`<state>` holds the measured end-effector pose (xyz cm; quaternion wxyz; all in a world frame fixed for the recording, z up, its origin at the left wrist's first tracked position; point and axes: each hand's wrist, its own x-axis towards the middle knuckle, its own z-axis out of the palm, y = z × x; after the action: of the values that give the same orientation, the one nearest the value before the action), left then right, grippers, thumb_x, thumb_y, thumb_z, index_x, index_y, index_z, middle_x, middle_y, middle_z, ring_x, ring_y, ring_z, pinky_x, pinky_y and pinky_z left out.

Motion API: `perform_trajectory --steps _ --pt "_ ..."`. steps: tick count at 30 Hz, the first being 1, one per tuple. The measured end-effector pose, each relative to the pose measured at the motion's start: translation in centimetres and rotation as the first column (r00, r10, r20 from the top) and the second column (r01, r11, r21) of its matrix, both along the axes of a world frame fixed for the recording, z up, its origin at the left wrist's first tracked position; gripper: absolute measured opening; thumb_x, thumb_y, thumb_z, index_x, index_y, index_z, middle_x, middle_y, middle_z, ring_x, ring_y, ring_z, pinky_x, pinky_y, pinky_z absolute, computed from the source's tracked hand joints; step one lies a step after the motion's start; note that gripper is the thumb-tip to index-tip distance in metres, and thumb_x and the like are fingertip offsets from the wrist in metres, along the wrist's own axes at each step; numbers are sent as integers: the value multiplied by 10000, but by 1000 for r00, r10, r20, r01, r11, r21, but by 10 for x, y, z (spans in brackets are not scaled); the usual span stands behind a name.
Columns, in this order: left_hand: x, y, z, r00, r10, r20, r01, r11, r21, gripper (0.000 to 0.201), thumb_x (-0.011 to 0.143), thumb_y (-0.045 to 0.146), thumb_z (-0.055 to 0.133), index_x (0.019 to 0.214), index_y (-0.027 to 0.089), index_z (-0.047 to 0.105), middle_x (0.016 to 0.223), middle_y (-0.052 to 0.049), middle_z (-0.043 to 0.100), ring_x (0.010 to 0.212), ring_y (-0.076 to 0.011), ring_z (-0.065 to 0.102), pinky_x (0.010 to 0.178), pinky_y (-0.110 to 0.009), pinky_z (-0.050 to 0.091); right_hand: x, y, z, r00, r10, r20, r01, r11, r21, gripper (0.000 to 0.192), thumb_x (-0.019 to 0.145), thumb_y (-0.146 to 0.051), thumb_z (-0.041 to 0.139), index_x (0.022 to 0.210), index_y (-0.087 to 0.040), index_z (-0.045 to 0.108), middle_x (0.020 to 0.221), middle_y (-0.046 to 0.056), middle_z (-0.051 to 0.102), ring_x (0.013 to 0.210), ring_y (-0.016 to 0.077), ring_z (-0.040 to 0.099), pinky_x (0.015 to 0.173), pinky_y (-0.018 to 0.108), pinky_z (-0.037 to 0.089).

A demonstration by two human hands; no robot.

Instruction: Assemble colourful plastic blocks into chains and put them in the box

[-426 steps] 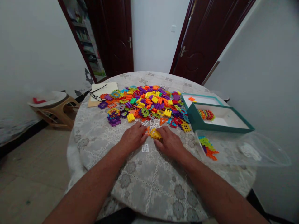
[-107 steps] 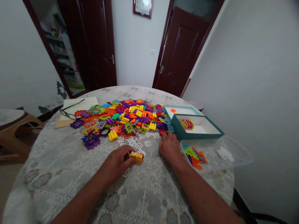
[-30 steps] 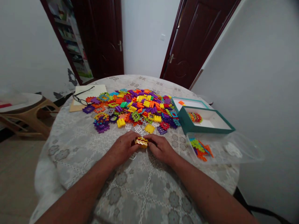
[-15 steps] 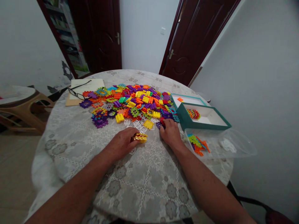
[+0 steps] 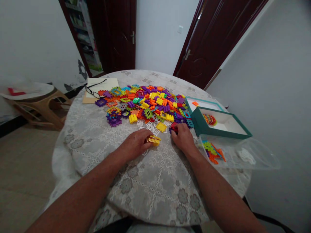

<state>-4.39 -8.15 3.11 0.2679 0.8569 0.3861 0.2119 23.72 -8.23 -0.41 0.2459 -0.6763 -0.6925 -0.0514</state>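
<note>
My left hand [image 5: 139, 142] is closed around yellow toothed plastic building pieces [image 5: 154, 140], held just above the cloth in front of the pile. My right hand [image 5: 182, 135] is at the pile's near right edge, its fingers curled over a red building piece [image 5: 174, 127]; its fingertips are partly hidden. Between the hands lie a flat yellow square piece [image 5: 161, 127] and several white window-frame pieces [image 5: 155, 131]. Behind them spreads a heap of mixed-colour building pieces [image 5: 148, 113], among them a ribbed yellow block [image 5: 133, 118].
To the right stand a green box [image 5: 218, 132] holding a multicoloured beaded-looking item [image 5: 210, 119], its lid [image 5: 206, 104], and a clear plastic tray [image 5: 264, 163] with several pieces. Eyeglasses [image 5: 93, 93] rest on paper [image 5: 110, 83] at the back left. A patterned cloth [image 5: 155, 194] covers the round table.
My view has turned slightly left, so everything appears further right. Both hands keep nearly the same places over the table, the left still with the yellow pieces.
</note>
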Motion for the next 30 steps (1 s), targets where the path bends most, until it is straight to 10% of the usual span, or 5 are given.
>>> perform_trajectory --steps 19,23,30 --pt "-2 -1 3 998 54 -15 -55 997 -51 248 927 251 686 1174 254 668 1131 -57 750 982 -229 682 904 -364 508 -7 -4 20 966 -96 -238 110 993 43 230 920 -279 545 1094 -172 652 1056 123 689 985 257 636 887 365 486" --pt "-1 -2 0 997 75 5 -75 996 -54 425 920 216 697 1339 252 636 1209 -87 749 1041 -256 704 965 -408 526 -25 -21 32 878 134 -460 -166 986 -29 267 975 -335 530 1178 -210 652 963 41 716 803 193 649 750 300 481" --pt "-3 2 -11 998 66 17 -66 998 3 512 901 166 672 1399 271 617 1394 -107 711 1283 -285 664 1131 -468 483 -60 -41 38 745 446 -496 -563 819 -110 297 1088 -315 441 1174 -210 705 1030 39 757 913 181 695 823 292 502"
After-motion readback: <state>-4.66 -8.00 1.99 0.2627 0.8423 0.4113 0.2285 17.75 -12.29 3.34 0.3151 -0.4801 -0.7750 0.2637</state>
